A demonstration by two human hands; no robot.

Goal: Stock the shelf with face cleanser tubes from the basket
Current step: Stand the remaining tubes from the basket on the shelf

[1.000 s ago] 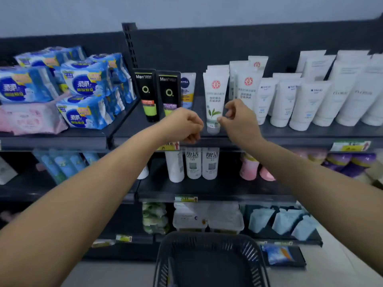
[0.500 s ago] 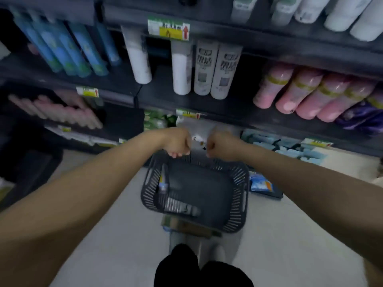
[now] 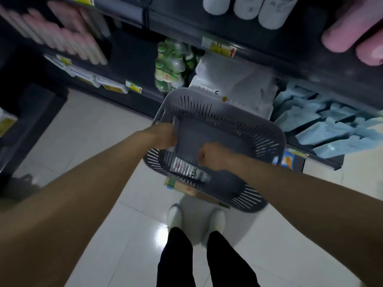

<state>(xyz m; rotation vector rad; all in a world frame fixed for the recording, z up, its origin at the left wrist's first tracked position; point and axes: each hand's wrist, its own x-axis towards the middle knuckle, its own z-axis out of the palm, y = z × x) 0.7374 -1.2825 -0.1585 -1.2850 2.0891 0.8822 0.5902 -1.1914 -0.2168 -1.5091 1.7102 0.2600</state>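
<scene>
A grey slotted basket (image 3: 244, 121) stands low in front of me on a cardboard box (image 3: 182, 188). One face cleanser tube (image 3: 174, 123) leans along the basket's left wall, and my left hand (image 3: 163, 137) curls round its middle. A second white tube (image 3: 190, 169) lies flat at the near side of the basket floor. Just above and right of that tube hovers my right hand (image 3: 214, 157), fingers curled into a fist, with nothing seen in it. The top shelf with the cleansers is out of view.
Lower shelves run across the top: white bottles (image 3: 248, 7), pink bottles (image 3: 350, 32), green packs (image 3: 170, 65), white packets (image 3: 234, 83) and pale blue pouches (image 3: 323, 125). Glossy floor tiles (image 3: 93, 141) lie to the left. My white shoes (image 3: 175, 217) stand just behind the basket.
My view dropped from the top shelf to the basket. Both hands came down from the shelf into the basket, the left closing round the tube at its left wall.
</scene>
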